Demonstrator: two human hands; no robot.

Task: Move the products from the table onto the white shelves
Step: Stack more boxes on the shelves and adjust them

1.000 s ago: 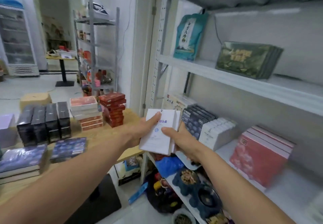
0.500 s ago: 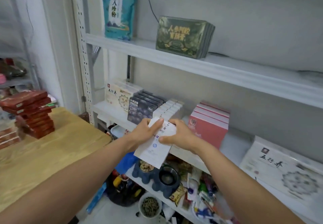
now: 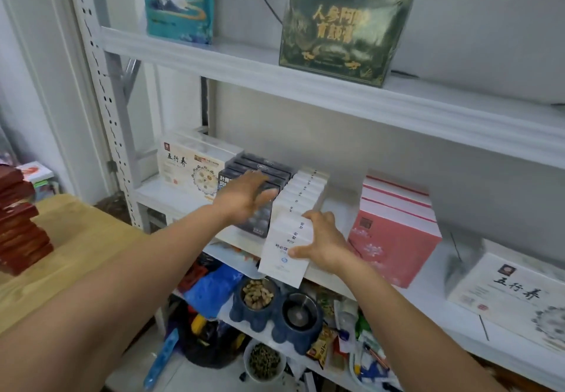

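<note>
My right hand (image 3: pixel 321 245) grips a white box (image 3: pixel 286 251) at the front edge of the middle white shelf (image 3: pixel 434 297). The box leans against the front of a row of several white boxes (image 3: pixel 305 189) and overhangs the shelf edge. My left hand (image 3: pixel 244 199) has its fingers spread over the row of dark blue boxes (image 3: pixel 260 171) just left of the white row. A stack of red boxes (image 3: pixel 18 220) stands on the wooden table (image 3: pixel 70 257) at the far left.
On the same shelf stand a cream box (image 3: pixel 183 165) at the left, pink boxes (image 3: pixel 394 232) to the right and a flat white box (image 3: pixel 513 297) at far right. The upper shelf carries a teal pouch (image 3: pixel 180 0) and a green box (image 3: pixel 342 30). Pet bowls (image 3: pixel 275 309) and clutter fill the lower shelf.
The white box has gone forward to the front of the white row on the shelf. My left hand has let go of it and moved onto the dark blue boxes.
</note>
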